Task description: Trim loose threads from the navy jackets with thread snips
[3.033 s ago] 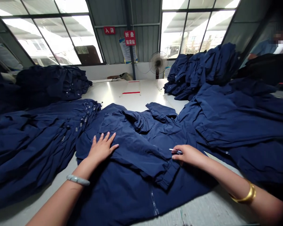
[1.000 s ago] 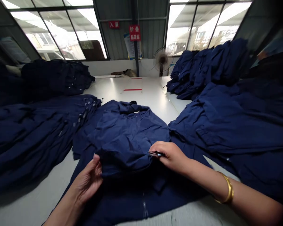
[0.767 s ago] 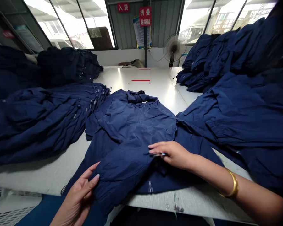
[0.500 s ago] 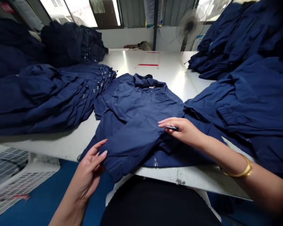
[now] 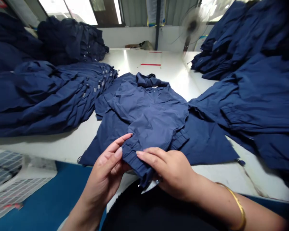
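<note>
Cuff (image 5: 135, 156) of navy jacket (image 5: 156, 112) is pinched by left hand (image 5: 109, 168) and right hand (image 5: 174, 171), blade (image 5: 150, 187) below the latter — fabric probably light, soft, slippery; best held by cuff.

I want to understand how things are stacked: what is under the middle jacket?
The table shows past the collar and hem of the jacket. Directly beneath is covered, so I cannot tell if anything else lies between.

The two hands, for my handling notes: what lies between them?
In the head view, a navy sleeve cuff lies between the left hand and right hand, touching both; a pointed metal blade shows beneath the right hand.
</note>
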Motion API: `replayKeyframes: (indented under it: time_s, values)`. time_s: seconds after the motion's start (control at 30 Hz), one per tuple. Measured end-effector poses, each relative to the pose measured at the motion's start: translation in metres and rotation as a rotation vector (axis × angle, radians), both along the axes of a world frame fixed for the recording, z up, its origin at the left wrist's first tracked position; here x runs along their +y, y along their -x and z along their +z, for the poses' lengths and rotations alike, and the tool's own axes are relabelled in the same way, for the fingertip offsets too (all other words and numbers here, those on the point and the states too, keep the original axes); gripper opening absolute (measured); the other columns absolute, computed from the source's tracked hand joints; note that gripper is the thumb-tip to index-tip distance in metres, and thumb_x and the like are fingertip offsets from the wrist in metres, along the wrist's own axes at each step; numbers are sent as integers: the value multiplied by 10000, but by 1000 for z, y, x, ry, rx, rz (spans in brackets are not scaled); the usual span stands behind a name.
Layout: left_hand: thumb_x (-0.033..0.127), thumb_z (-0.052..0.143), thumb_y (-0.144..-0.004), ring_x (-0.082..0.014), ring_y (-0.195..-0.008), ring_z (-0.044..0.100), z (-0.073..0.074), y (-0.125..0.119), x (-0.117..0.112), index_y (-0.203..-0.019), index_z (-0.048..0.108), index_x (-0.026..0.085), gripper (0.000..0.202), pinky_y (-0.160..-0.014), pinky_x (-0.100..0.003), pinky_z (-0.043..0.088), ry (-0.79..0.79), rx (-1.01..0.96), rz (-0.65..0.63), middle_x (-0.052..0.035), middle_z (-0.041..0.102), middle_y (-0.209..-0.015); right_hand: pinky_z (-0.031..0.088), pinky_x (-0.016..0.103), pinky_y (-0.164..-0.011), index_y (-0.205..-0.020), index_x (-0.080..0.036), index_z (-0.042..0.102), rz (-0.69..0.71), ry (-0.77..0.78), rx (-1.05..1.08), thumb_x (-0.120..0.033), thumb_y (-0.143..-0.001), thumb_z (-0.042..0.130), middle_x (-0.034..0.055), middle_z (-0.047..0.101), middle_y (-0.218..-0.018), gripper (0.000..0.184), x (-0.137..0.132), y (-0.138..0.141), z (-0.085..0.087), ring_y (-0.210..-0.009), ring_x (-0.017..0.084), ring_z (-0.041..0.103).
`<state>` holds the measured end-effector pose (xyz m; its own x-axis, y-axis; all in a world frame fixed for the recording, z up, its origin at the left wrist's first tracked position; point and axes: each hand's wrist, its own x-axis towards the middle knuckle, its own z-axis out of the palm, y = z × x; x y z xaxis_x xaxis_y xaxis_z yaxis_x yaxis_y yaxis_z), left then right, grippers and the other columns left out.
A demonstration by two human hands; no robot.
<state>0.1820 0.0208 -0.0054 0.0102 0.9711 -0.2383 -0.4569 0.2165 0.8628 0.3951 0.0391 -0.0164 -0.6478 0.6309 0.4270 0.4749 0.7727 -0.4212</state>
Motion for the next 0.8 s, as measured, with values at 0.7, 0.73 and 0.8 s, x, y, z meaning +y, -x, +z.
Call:
replayKeyframes:
  time_s: [0.7, 0.73, 0.8]
  values:
    - [695, 558, -798, -457, -1474, 89, -59, -26, 78, -1462, 315, 492, 736, -1011, -765, -158, -788, 1609, -816, -84, 125, -1635, 199, 194, -345, -816, -305, 586, -952, -77, 1561, -181, -678, 729, 16, 617, -907, 235, 43, -213, 18, -994, 299, 708]
    - [685, 567, -798, -459, -1472, 99, -58, -18, 79, -1458, 322, 494, 729, -1017, -769, -138, -792, 1616, -831, -80, 133, -1634, 188, 199, -345, -849, -309, 585, -938, -123, 1525, -186, -700, 713, 19, 625, -920, 232, 47, -217, 22, -978, 295, 714]
    - [666, 583, -798, -462, -1469, 112, -55, -7, 78, -1455, 328, 494, 726, -1024, -777, -105, -799, 1631, -863, -76, 145, -1632, 181, 198, -356, -924, -301, 566, -912, -201, 1454, -177, -756, 658, 30, 636, -971, 228, 56, -227, 32, -966, 276, 721]
